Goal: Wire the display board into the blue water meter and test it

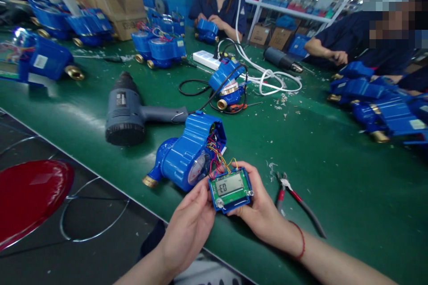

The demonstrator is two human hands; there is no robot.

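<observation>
Between my hands is a display circuit board [229, 185] in a blue plastic frame, its small LCD lit with characters. My right hand [262, 207] grips its right side, index finger along the top and thumb below. On the left edge, my left hand [192, 220] closes with thumb and fingertips against the frame. Red and yellow wires [217, 153] run from the board into the open housing of a blue water meter [182, 156]. That meter lies tilted on the table just beyond my left hand, its brass fitting pointing left.
A grey heat gun [127, 113] lies at left, and red-handled cutters [294, 200] at right on the green table [321, 164]. Another water meter [229, 82] stands behind, near a white power strip [206, 60] and cables. Two co-workers sit across. A red stool [31, 196] is at lower left.
</observation>
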